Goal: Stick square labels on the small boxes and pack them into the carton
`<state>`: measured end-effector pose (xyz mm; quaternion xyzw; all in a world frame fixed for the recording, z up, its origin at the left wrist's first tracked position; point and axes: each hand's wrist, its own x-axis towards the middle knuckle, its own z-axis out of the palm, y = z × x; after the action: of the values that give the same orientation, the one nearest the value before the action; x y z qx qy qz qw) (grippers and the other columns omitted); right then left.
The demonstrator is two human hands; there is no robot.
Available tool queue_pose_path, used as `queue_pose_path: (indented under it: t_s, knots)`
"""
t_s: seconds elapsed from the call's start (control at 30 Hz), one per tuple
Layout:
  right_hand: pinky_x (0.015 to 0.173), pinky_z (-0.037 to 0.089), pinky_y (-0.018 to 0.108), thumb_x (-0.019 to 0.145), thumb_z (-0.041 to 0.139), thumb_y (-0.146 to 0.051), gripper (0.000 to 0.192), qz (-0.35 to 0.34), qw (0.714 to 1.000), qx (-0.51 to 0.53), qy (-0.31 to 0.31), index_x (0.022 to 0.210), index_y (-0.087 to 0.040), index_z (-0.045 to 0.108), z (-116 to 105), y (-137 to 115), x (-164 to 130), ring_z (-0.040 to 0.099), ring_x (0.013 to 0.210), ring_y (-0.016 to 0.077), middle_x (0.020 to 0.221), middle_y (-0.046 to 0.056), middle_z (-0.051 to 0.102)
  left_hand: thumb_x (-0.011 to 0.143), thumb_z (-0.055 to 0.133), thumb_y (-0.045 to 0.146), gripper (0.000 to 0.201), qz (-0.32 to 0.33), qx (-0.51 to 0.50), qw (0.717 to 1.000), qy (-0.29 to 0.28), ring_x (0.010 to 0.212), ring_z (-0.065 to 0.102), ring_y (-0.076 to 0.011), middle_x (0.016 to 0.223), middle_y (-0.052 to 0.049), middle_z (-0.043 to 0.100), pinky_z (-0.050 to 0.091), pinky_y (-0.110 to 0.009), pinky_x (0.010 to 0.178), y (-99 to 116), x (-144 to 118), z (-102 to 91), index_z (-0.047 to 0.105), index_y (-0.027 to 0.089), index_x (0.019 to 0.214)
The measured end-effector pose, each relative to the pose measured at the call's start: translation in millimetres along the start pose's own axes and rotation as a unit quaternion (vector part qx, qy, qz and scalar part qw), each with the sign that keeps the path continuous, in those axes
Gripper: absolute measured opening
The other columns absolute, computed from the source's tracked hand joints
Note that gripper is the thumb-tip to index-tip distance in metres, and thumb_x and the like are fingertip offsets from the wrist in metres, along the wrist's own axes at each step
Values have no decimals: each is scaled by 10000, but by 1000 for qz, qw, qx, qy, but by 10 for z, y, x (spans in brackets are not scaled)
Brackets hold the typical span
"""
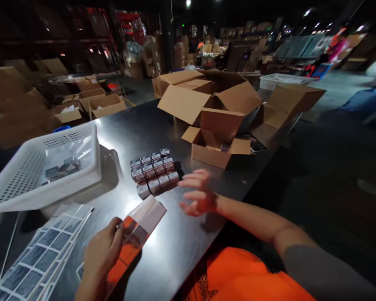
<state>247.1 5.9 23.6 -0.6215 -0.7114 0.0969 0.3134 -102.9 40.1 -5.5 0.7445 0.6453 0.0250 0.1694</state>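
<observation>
My left hand (105,246) is wrapped round a long glossy pack (144,221). Its far end looks white, and its shiny side shows orange patches like a reflection. My right hand (199,193) is slightly blurred over the metal table, fingers spread and holding nothing. Just left of it stand small dark boxes (155,169) with pale labels on top, grouped in close rows. Sheets of printed labels (40,255) lie stacked at the lower left, beside my left forearm.
A white plastic basket (94,165) with several small boxes (64,167) stands at the left. A small open carton (208,156) sits beyond my right hand, before a larger open carton (188,102). The metal table (128,121) has its edge on my right.
</observation>
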Motion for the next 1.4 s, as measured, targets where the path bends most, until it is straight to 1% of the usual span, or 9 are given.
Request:
queue_pose_path:
  t_s: [0.07, 0.13, 0.2, 0.3, 0.53, 0.7, 0.83, 1.13, 1.4]
  knots:
    - [1114, 423, 317, 721, 897, -511, 383, -160, 981, 51, -93, 914, -290, 650, 387, -419, 165, 638, 1185, 201, 1162, -23, 732, 969, 366, 434, 336, 36, -3, 999, 10, 798, 708, -298, 814, -70, 749, 396, -318, 658, 108, -57, 20, 657, 268, 947]
    - [1117, 425, 352, 877, 807, -467, 420, -302, 933, 85, -176, 1184, -229, 647, 661, -658, 310, 624, 1233, 222, 1292, 71, 697, 955, 362, 414, 313, 62, -23, 998, 25, 743, 692, -276, 761, -53, 732, 381, -309, 650, 194, -109, 37, 626, 263, 883]
    - [1069, 463, 354, 975, 727, -394, 478, -322, 911, 115, -229, 1354, -148, 571, 812, -719, 388, 635, 1212, 222, 1300, 134, 686, 922, 378, 411, 272, 77, -52, 995, 29, 696, 677, -259, 707, -31, 710, 382, -307, 648, 237, -143, 50, 596, 267, 846]
    - [961, 525, 281, 968, 749, -314, 471, -236, 920, 174, -258, 1367, -130, 580, 855, -630, 385, 676, 1104, 182, 1206, 111, 716, 846, 439, 436, 233, 80, -81, 993, 36, 658, 664, -259, 695, -21, 705, 393, -317, 637, 227, -143, 63, 605, 272, 853]
    - [854, 552, 212, 893, 815, -181, 302, -168, 921, 248, -251, 1178, -118, 736, 664, -480, 457, 736, 920, 143, 1027, 56, 780, 845, 441, 517, 328, 87, -167, 981, 46, 597, 582, -216, 610, -3, 617, 412, -303, 604, 346, -87, -167, 591, 244, 745]
    - [964, 537, 311, 1003, 640, -169, 216, -163, 923, 269, -221, 1193, -145, 742, 516, -366, 524, 729, 1077, 209, 1147, 87, 779, 828, 417, 359, 285, -17, -71, 995, 69, 685, 616, -233, 657, -54, 668, 337, -309, 620, 725, -40, -400, 638, 227, 705]
    - [958, 546, 363, 976, 697, -295, 232, -193, 913, 285, -219, 1178, -197, 757, 455, -268, 594, 717, 1063, 237, 1138, 87, 770, 853, 448, 294, 282, -93, -52, 986, 131, 752, 630, -249, 765, -97, 721, 295, -325, 635, 882, 84, -282, 685, 210, 725]
    - [734, 578, 281, 832, 871, -242, 167, -148, 918, 317, -187, 974, -181, 808, 720, -322, 441, 698, 773, 149, 1002, 57, 740, 793, 447, 195, 235, -67, -110, 975, 182, 602, 569, -170, 598, -24, 623, 353, -278, 645, 905, -90, -16, 600, 206, 616]
    - [965, 550, 412, 1000, 639, -191, 96, -368, 893, 258, -13, 957, -238, 711, 355, -351, 455, 679, 1074, 229, 1025, 55, 739, 806, 444, 291, 249, -151, -65, 964, 210, 588, 501, -202, 613, -64, 614, 214, -317, 610, 800, -83, -93, 618, 204, 651]
